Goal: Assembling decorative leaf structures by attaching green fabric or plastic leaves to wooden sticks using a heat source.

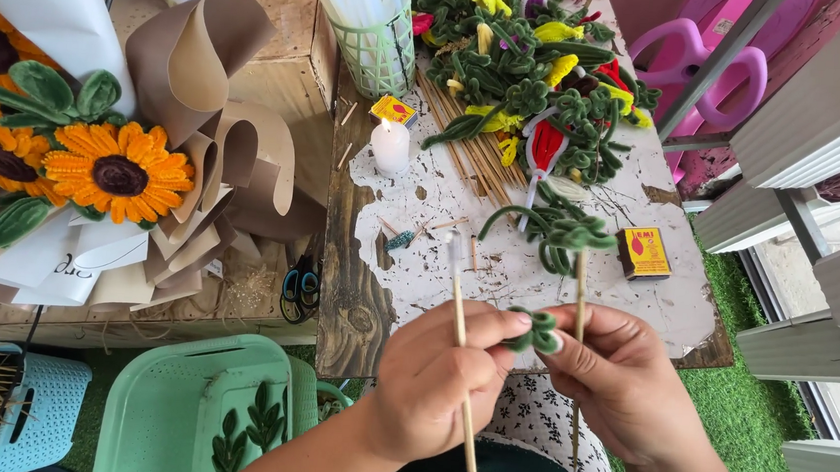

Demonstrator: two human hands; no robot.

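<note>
A green chenille leaf is sitting pinched between both hands' fingertips. The left hand is also gripping 1 wooden skewer; the right hand is clasping a leafy stem. Beyond the fingers, a candle and matchbox are lying on the peeling table; the stem's lower end is hidden.

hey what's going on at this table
A person is working with green fuzzy craft wire on wooden sticks. The left hand grips a thin wooden stick, while the right hand holds a second stick topped with green wire leaves. Both hands pinch a small green wire loop between them. A white candle, matchboxes and a pile of wire flower parts lie on the chipped white table, and a sunflower bouquet sits to the left.
</note>
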